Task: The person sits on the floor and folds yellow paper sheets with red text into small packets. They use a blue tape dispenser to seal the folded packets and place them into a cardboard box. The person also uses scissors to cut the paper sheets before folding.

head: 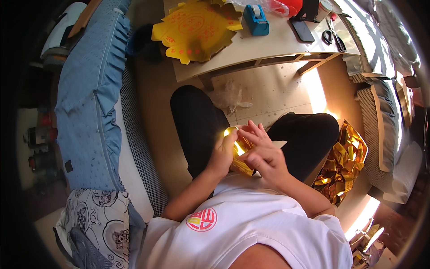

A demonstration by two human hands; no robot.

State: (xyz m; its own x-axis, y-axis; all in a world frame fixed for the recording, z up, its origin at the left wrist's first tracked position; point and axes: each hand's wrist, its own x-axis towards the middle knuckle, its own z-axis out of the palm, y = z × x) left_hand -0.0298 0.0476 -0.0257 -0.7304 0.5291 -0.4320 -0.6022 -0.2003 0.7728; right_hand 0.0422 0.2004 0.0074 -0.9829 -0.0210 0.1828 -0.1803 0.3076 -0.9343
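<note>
My left hand [222,153] holds a shiny gold paper piece [241,148] above my lap, its thumb near the curved upper edge. Against the right side of the same piece lies my right hand [265,156], with some fingers spread upward and the thumb bent inward. Part of the gold paper is hidden behind the fingers. Below the hands, more gold paper [244,167] rests close to my white shirt. To the right of my knee, a cardboard box [342,124] holds many folded gold foil paper pieces [342,164].
A table [268,50] ahead bears yellow die-cut paper sheets [198,28] with red print, a blue tape dispenser [256,22], a black smartphone [301,30] and scissors [332,35]. A crumpled plastic bag [231,97] lies on the floor. A blue-covered sofa [90,94] stands left.
</note>
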